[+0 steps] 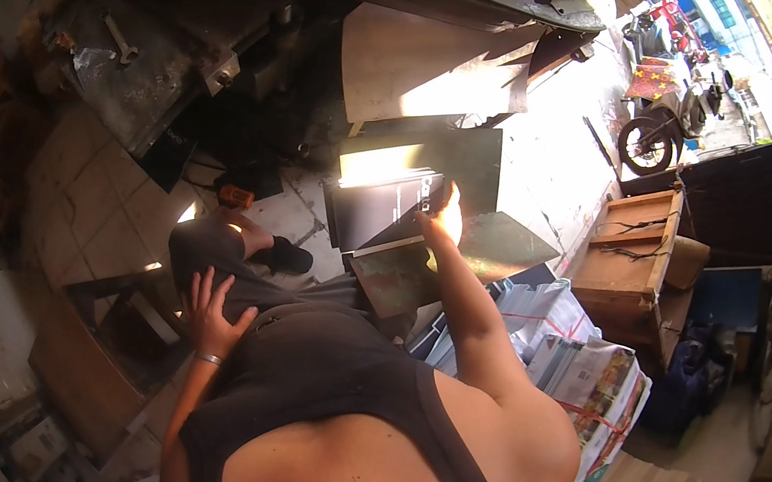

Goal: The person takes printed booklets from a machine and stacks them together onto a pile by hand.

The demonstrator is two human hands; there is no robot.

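L hand [214,311]: fingers spread wide, palm down on the trousers [204,259] nr the hip, holding nothing. R hand [449,219]: reached out fwd, partly curled at the R edge of the dark printed sheet [375,212], thumb side over its face; can't tell if fingers go underneath. Sheet lies just L of the R hand, sunlit strip along its far edge. Green panel [478,160] just beyond R hand; 2nd greenish panel [505,249] just R of & below it. Orange tool [235,197] on the floor fwd of L hand; wrench [119,40] farther off, fwd-L, on a dark metal surface [144,90]. Well R of R hand: wooden crate [627,242]; closer in, tied paper bundles [582,365] w/ pinkish string.
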